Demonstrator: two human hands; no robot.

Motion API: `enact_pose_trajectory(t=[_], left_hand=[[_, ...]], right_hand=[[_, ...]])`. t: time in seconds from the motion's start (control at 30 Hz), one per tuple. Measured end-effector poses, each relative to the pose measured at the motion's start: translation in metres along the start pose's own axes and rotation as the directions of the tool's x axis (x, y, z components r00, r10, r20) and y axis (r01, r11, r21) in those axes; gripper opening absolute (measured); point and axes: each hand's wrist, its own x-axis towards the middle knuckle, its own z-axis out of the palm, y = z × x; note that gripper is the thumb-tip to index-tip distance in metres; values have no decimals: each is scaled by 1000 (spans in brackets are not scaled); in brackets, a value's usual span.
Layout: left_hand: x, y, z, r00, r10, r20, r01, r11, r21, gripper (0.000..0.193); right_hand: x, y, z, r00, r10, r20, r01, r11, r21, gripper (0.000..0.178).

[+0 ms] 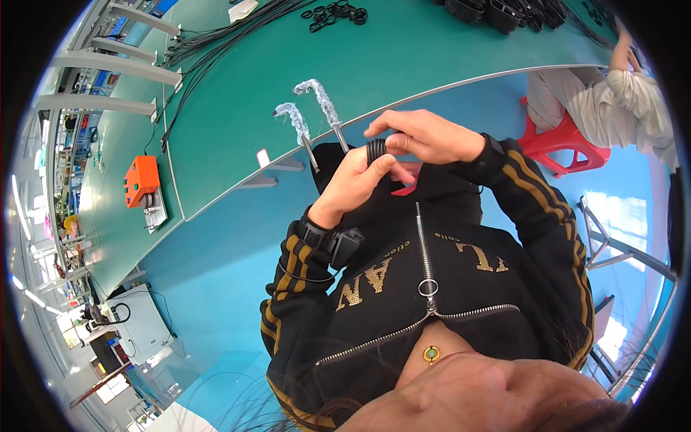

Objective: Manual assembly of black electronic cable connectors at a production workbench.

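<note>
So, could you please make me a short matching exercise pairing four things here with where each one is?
1. Coiled black cord
2. Orange box
3. Red plastic stool
4. Pile of small black loops

A. Green tabletop, picture's left side
B. Blue floor, picture's right side
C. Green tabletop, picture's top edge
D. Between the left hand and right hand

Pairs: 1-D, 2-A, 3-B, 4-C

One left hand and one right hand met at one black coil. Two wrapped hooks stood at the table's near edge, one orange box farther left along it, one red stool and one co-worker to the right. The rings farther in were too jumbled to count.
</note>
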Motion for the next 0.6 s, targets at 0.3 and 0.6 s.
enact_pose_trajectory(t=[0.3,0.6], left_hand=[[4,3,13,986,84,144,-67,991,-119,27],[5,12,16,1000,-28,7,28,905,-425,27]], right_hand=[[-11,4,19,891,93,444,-454,216,865,60],[-4,8,9,956,125,-265,-20,931,365,41]])
